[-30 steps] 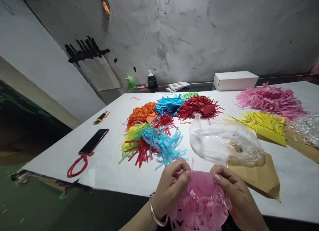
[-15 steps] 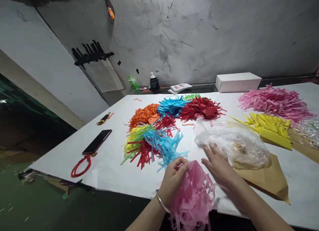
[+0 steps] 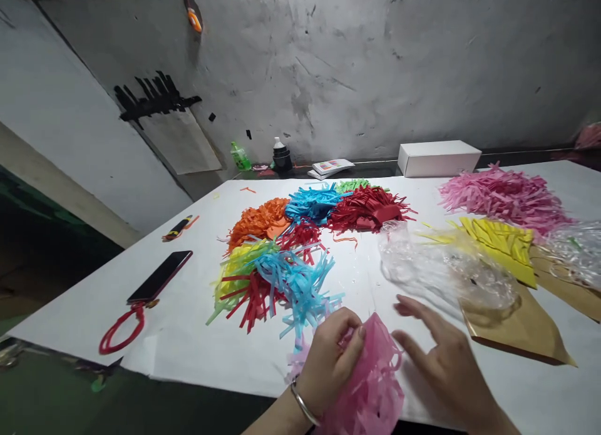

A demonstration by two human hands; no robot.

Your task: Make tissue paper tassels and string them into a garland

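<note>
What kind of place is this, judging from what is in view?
Probably a small craft workroom. A white table carries heaps of fringed cut paper in many colours, the left hand grips a pink fringed paper bundle, and behind stands a rough, scratched grey wall.

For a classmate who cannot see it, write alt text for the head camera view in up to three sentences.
A person's left hand grips a bunch of pink fringed paper at the near edge of a white table, while the right hand hovers open beside it, near a clear plastic bag. Heaps of orange, blue, red, yellow and pink fringed paper lie beyond, with a phone at the left.
</note>
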